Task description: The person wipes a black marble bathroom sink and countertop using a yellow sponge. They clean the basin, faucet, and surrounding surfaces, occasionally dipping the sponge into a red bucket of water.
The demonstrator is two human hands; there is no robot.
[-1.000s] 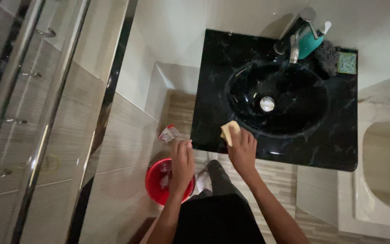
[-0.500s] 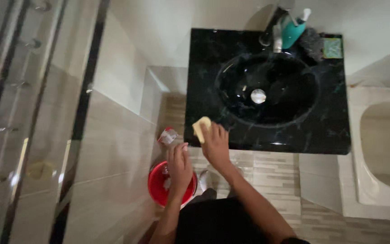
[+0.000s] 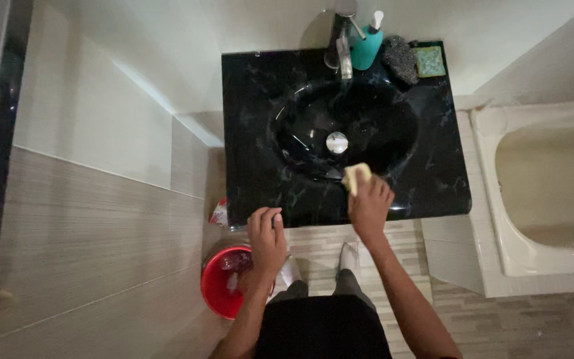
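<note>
Your right hand (image 3: 370, 206) grips the pale yellow sponge (image 3: 355, 177) against the black marble basin rim (image 3: 313, 199); your left hand (image 3: 267, 236), empty, braces beside it.

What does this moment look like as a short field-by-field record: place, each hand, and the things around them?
place: bathroom, seen from above
left hand: rests open on the front edge of the black sink counter
right hand: fingers press a yellow sponge at the front rim of the basin
basin: black, with a round metal drain
back of counter: tap, teal pump bottle, grey scrubber, green pad
floor: red bucket by the left arm
right side: pale bathtub
</note>
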